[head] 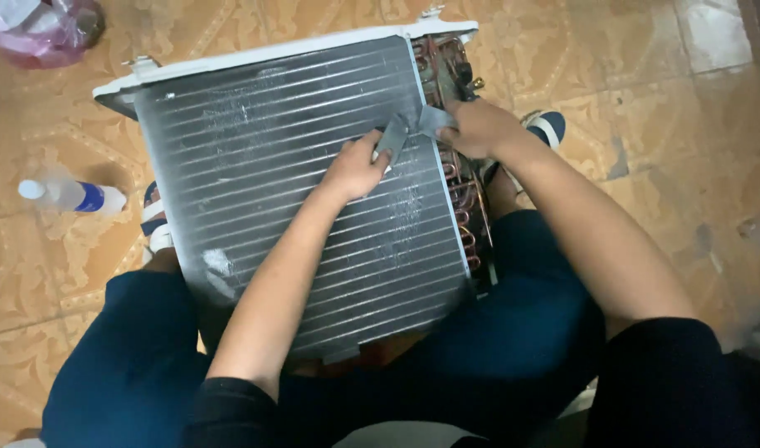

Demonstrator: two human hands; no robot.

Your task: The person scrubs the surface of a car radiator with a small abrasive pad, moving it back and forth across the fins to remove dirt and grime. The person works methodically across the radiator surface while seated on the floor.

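A finned metal coil unit (255,166) with a white frame rests tilted between my knees. Copper tube bends (467,199) show along its right side. My left hand (357,166) lies on the fins and pinches the lower end of a strip of grey tape (413,126). My right hand (478,129) holds the tape's other end at the coil's right edge, over the copper tubes. The tape is folded in a shallow V between both hands. Patches of the fins look scuffed and whitish.
A clear plastic spray bottle (69,197) with a blue label lies on the patterned tile floor (662,108) to the left. A pink plastic bag (44,29) sits at the top left corner. My striped sandals (548,126) show beside the unit.
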